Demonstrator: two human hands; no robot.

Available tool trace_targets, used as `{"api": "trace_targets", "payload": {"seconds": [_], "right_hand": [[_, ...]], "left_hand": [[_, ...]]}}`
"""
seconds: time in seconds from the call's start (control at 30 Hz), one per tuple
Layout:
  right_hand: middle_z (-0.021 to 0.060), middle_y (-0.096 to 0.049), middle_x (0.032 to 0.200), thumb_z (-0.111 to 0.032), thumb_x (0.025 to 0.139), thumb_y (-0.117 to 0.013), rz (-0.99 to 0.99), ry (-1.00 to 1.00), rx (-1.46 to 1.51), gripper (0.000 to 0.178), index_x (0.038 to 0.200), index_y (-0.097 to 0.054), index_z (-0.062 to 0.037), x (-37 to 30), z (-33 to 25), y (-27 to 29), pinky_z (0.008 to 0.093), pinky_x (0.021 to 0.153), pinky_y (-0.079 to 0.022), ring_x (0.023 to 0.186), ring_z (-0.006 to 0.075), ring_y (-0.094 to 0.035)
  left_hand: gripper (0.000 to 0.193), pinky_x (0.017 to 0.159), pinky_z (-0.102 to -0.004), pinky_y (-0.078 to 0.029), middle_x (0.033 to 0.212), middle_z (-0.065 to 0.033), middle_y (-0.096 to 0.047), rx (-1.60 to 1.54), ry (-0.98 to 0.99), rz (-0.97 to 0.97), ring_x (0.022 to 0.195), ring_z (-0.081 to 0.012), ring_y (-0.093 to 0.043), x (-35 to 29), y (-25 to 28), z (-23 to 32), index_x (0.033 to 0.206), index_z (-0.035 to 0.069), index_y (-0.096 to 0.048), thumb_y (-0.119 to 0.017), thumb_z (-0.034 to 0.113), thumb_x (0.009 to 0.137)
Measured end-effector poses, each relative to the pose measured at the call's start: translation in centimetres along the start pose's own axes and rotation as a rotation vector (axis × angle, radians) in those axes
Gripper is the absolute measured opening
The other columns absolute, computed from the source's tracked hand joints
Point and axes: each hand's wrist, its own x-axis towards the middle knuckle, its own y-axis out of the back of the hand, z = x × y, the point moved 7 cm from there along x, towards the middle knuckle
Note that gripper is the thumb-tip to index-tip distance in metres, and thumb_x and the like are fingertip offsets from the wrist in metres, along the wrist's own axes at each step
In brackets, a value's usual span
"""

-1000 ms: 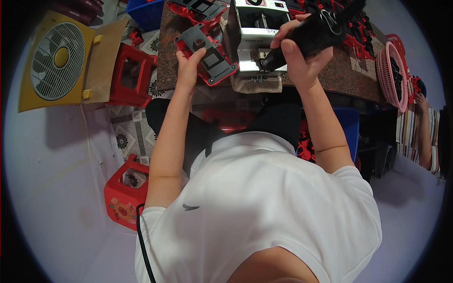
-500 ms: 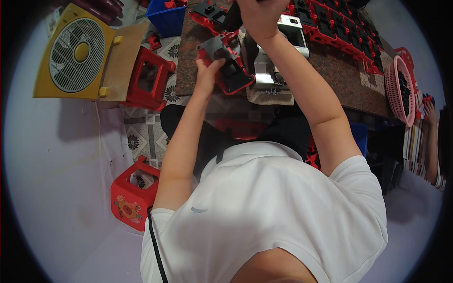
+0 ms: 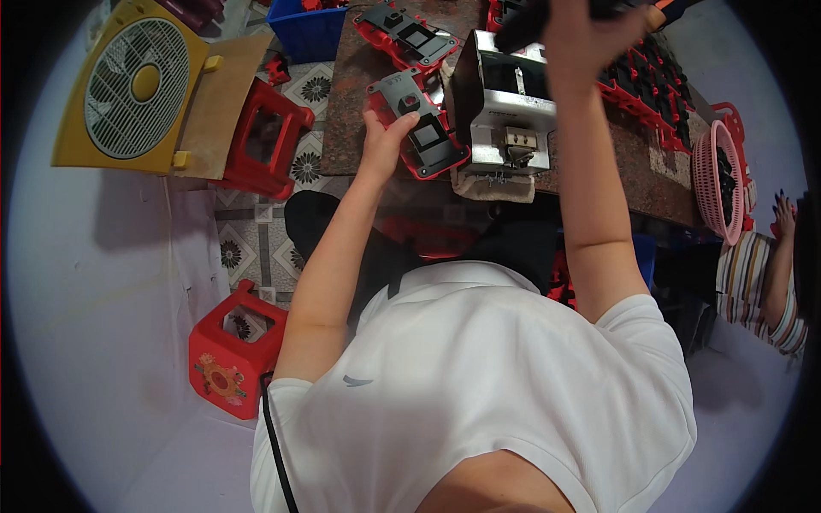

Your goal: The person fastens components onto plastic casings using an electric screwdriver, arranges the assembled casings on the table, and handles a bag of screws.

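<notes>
Head-worn fisheye view, facing steeply down, white T-shirt (image 3: 479, 368) close below, both hands (image 3: 382, 144) and speckled worktop (image 3: 345, 128) farther off.

Speckled brown worktop (image 3: 637, 167) — silver machine (image 3: 509, 115) between the left hand (image 3: 385, 144) and the right hand (image 3: 592, 41); one red-and-black housing (image 3: 406, 36) beyond the left; rows of similar housings (image 3: 657, 101) right of the right.

Moderate, diffuse indoor light; soft shadow on the wall (image 3: 77, 299) below the fan (image 3: 144, 83); glare on the metal machine (image 3: 505, 108); right hand (image 3: 588, 41) motion-blurred; fisheye rim black, straight edges bowed.
</notes>
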Motion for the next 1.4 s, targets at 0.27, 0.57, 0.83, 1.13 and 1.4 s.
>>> {"api": "trace_targets", "payload": {"seconds": [0.27,0.57,0.83,1.13,1.4], "right_hand": [[0.0015,-0.055,0.075,-0.02,0.083,-0.073,-0.234,-0.016,-0.137,0.041,0.111,-0.048,-0.0037,-3.3,-0.4,4.8,0.0232,0.052,-0.043,0.06,0.0094,-0.052],[0.0028,-0.061,0.068,0.001,0.074,-0.073,-0.241,-0.268,0.075,0.025,0.087,-0.052,-0.0021,-7.3,-1.4,6.8,0.021,0.051,-0.044,0.057,0.0083,-0.057],[0.0126,-0.06,0.079,-0.011,0.08,-0.071,-0.338,-0.319,0.069,0.049,0.115,-0.039,0.0028,-10.6,-1.3,7.6,0.0268,0.059,-0.051,0.065,0.0162,-0.06],[0.0061,-0.059,0.069,-0.027,0.089,-0.065,-0.091,-0.611,0.255,0.029,0.098,-0.05,-0.0041,-4.5,0.6,4.3,0.0268,0.049,-0.048,0.054,0.0125,-0.057],[-0.0008,-0.056,0.071,-0.015,0.08,-0.074,-0.354,-0.492,0.127,0.03,0.095,-0.05,-0.0061,-5.0,-1.7,0.9,0.0223,0.05,-0.04,0.057,0.0063,-0.052]], "left_hand": [[0.064,0.092,-0.0354,-0.045,0.119,-0.0122,-0.05,-0.022,0.125,0.011,0.108,-0.0216,-0.053,0.1,0.7,0.5,0.126,0.005,-0.03,-0.069,0.016,0.077],[0.077,0.09,-0.0381,-0.048,0.123,-0.0145,-0.046,0.074,0.185,0.013,0.112,-0.0244,-0.052,0.2,0.3,0.3,0.131,0.006,-0.025,-0.074,0.027,0.076],[0.071,0.09,-0.0372,-0.048,0.123,-0.0131,-0.048,0.072,0.184,-0.004,0.11,-0.0231,-0.053,-0.1,-0.1,0.6,0.131,0.007,-0.029,-0.073,0.027,0.078],[0.067,0.088,-0.0363,-0.049,0.12,-0.0121,-0.05,0.064,0.164,-0.062,0.107,-0.0224,-0.055,-0.1,-0.6,1.1,0.128,0.006,-0.033,-0.072,0.025,0.078],[0.074,0.094,-0.0354,-0.044,0.122,-0.0143,-0.049,0.084,0.158,0.023,0.111,-0.0237,-0.053,-0.1,0.4,0.4,0.131,0.003,-0.03,-0.073,0.026,0.076]]}}
